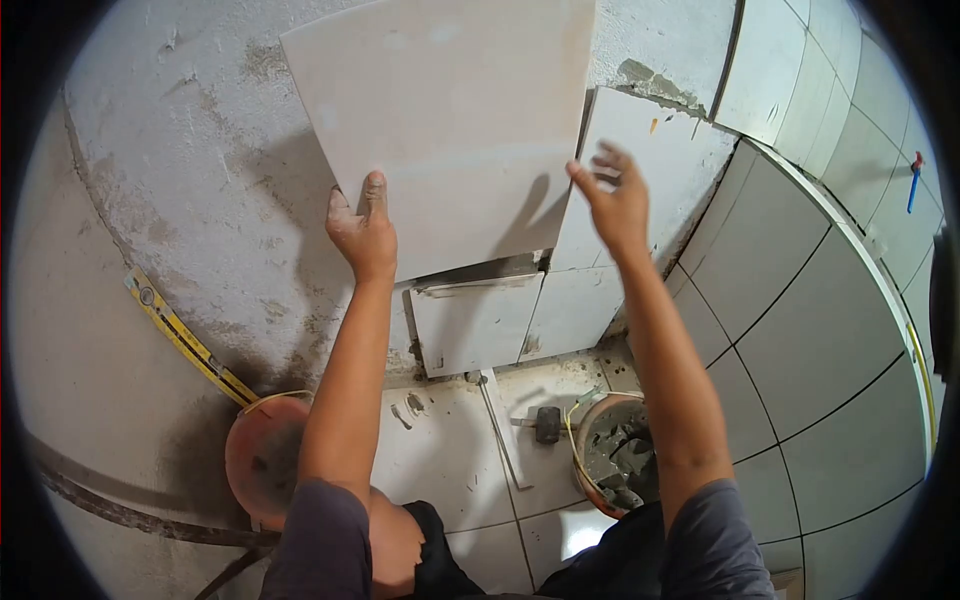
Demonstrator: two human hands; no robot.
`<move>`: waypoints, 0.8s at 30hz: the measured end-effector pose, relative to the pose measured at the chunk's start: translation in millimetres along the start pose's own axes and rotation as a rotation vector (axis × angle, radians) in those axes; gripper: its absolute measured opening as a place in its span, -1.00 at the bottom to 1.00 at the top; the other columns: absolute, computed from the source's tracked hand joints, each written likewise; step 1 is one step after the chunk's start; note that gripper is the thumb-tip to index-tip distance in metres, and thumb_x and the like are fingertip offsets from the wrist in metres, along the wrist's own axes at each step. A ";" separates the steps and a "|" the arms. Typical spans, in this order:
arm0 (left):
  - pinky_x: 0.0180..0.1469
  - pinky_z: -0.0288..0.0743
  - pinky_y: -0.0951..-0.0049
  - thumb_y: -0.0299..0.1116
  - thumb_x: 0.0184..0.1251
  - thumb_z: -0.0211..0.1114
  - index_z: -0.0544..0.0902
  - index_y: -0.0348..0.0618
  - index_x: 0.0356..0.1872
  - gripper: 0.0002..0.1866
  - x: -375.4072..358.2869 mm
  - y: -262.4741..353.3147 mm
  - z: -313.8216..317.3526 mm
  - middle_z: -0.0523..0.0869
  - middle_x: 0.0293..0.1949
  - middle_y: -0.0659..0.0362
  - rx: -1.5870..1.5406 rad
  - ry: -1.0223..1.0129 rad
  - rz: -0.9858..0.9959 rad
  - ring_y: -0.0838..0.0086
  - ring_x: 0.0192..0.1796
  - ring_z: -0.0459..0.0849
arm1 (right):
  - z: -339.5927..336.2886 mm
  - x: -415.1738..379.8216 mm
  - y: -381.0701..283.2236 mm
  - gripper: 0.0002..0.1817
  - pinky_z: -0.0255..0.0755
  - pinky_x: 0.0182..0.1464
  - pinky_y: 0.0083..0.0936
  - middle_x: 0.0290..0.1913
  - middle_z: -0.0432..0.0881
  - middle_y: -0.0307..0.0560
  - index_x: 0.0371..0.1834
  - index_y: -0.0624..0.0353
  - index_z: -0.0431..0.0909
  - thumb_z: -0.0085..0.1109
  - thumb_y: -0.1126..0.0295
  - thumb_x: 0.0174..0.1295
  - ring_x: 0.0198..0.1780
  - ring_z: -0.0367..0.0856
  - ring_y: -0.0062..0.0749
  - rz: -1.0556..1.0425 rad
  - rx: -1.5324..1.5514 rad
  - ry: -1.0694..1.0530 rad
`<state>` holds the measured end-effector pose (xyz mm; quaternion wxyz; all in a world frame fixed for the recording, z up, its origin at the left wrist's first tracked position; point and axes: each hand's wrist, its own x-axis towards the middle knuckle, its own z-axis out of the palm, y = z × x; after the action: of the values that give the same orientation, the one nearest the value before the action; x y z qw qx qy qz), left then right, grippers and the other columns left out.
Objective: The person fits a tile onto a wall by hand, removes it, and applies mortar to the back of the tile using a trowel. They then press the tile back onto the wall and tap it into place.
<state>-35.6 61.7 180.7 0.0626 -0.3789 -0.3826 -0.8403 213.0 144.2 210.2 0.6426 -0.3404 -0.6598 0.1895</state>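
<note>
A large off-white wall tile [450, 130] hangs tilted in front of the wall, above a row of set tiles. My left hand [365, 228] grips its lower left edge, thumb flat on the near face and fingers behind. At the tile's right edge my right hand [617, 198] has its fingers apart, slightly blurred, with the thumb tip right at the edge. Below the held tile, a set tile [475, 320] shows grey smears near its top edge. Another set tile [650, 170] stands to the right, partly behind my right hand.
A mortar bucket [583, 470] and a rubber mallet [547, 425] are on the tiled floor, beside a thin white strip [505, 430]. At left stand a reddish bucket [235, 470] and a yellow spirit level [190, 340]. A tiled partition [800, 330] borders the right side.
</note>
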 end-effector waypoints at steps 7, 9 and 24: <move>-0.20 0.44 0.45 -0.19 0.17 0.38 0.57 -0.38 -0.34 -0.63 -6.9 -17.7 4.3 0.66 -0.39 0.09 0.055 0.010 -0.001 0.45 -0.32 0.57 | 36.0 -26.0 28.7 -0.55 0.47 -0.17 -0.48 -0.31 0.64 -0.07 -0.06 0.25 0.57 0.39 0.23 0.02 -0.27 0.60 -0.39 0.112 -0.046 0.040; -0.15 0.43 0.45 -0.16 0.21 0.34 0.56 -0.43 -0.27 -0.59 -9.8 -19.0 3.3 0.66 -0.32 0.07 0.164 -0.068 -0.009 0.44 -0.26 0.55 | 36.8 -30.5 31.9 -0.55 0.47 -0.17 -0.47 -0.33 0.65 -0.08 -0.09 0.25 0.58 0.40 0.22 0.00 -0.29 0.61 -0.39 0.162 -0.005 0.041; -0.22 0.44 0.38 -0.15 0.14 0.39 0.56 -0.46 -0.39 -0.56 -19.5 -56.9 12.4 0.65 -0.44 -0.01 0.200 -0.024 0.008 0.33 -0.35 0.59 | 47.1 -48.5 58.9 -0.56 0.46 -0.09 -0.42 -0.16 0.62 -0.01 -0.02 0.23 0.56 0.31 0.24 0.06 -0.17 0.65 -0.27 0.205 -0.149 0.089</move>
<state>-37.0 106.4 138.6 0.0989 -0.3824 -0.4637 -0.7931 176.2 160.5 130.0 0.6213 -0.4609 -0.6046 0.1895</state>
